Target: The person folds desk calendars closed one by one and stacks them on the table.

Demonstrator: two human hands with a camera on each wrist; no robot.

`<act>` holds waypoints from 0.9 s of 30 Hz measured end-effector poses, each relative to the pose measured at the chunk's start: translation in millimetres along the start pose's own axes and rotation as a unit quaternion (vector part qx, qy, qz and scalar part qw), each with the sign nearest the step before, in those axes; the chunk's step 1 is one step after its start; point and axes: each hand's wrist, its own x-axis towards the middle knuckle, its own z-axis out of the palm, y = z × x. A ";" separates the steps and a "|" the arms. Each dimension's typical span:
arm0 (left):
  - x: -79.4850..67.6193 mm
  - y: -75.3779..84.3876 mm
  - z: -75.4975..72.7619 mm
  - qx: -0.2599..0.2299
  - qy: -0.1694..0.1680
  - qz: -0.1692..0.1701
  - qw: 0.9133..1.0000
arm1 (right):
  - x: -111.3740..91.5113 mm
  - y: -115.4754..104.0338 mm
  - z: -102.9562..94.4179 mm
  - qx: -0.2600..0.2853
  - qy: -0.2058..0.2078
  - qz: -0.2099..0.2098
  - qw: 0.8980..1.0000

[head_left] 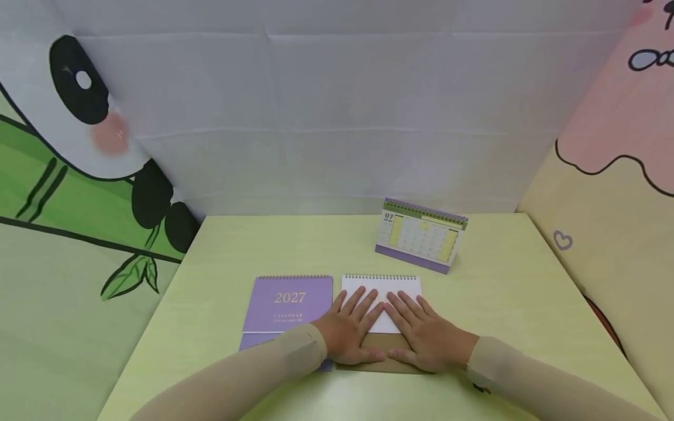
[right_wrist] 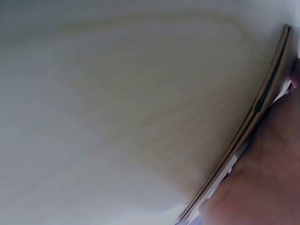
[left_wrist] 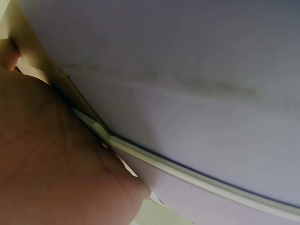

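Both hands lie flat, fingers spread, on a spiral-bound calendar (head_left: 379, 282) with white pages and a brown cardboard base (head_left: 368, 342). My left hand (head_left: 350, 327) covers its left half, the thumb on the brown part. On the right half rests my right hand (head_left: 421, 333), thumbs pointing toward each other. A purple 2027 calendar (head_left: 289, 292) lies flat just left, partly under the left forearm. In the left wrist view, the palm (left_wrist: 61, 154) is beside the purple cover. The right wrist view shows the palm (right_wrist: 262, 173) against the layered cardboard edge (right_wrist: 234, 145).
A desk calendar (head_left: 421, 234) showing 07 stands upright toward the back right of the pale yellow table (head_left: 263, 245). A white cloth wall (head_left: 326, 117) rises behind the table, with cartoon-printed panels at both sides.
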 end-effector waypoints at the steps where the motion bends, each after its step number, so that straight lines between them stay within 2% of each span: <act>1: -0.4 0.2 -0.2 -0.001 0.000 0.001 1.000 | 0.0 0.0 0.3 -0.001 -0.001 0.001 1.000; 14: 2.4 -0.5 4.0 0.004 0.002 0.004 1.000 | 0.0 -0.6 -1.2 0.004 -0.018 0.008 1.000; 27: 0.5 0.2 -0.5 0.008 0.005 0.006 1.000 | 0.2 -1.4 -4.0 -0.001 -0.015 0.008 1.000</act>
